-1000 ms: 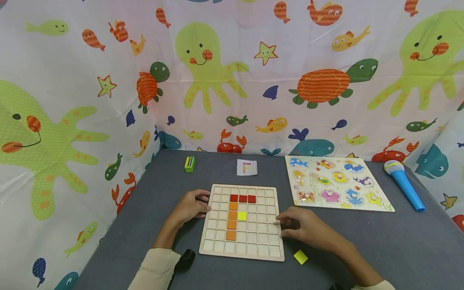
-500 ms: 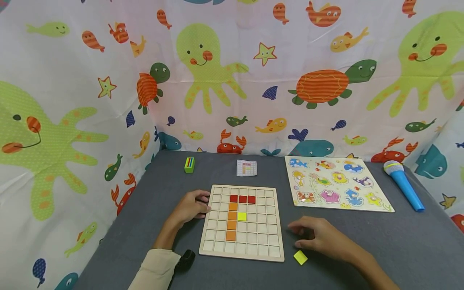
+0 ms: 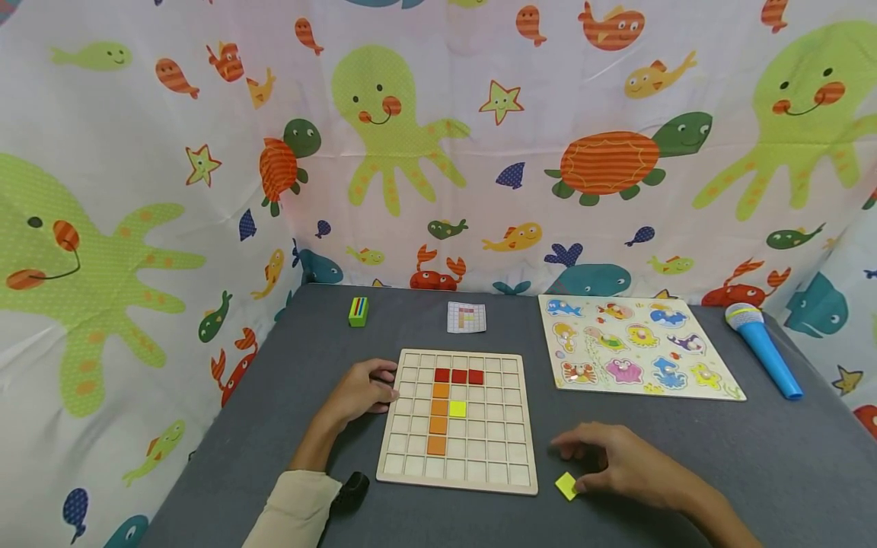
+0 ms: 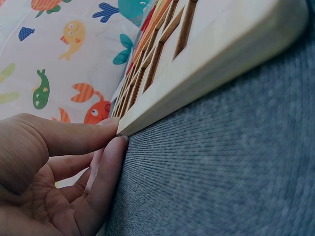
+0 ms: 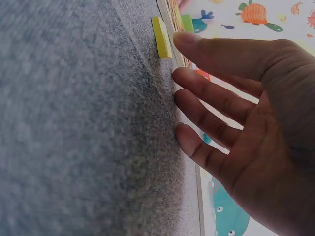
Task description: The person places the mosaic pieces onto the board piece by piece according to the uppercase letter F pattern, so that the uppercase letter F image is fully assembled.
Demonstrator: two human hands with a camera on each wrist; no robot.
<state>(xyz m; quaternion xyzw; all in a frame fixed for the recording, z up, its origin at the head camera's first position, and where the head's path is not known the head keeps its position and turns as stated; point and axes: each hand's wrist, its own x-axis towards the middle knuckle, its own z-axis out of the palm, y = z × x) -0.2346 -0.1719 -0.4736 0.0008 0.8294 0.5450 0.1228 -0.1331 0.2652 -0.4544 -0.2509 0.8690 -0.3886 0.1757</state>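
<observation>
Pattern card point(image 3: 467, 317): grid print too small to make out. Green block point(image 3: 358, 310): stripe detail too small to tell. Black item point(image 3: 350, 489) by the left sleeve point(image 3: 293, 511): identity unclear. Right hand point(image 3: 620, 462): forearm cut off by the lower edge in the head view. Grid board point(image 4: 206, 59): only a blurred edge shows in the left wrist view. Yellow tile point(image 5: 161, 37): seen edge-on, top face hidden in the right wrist view.
</observation>
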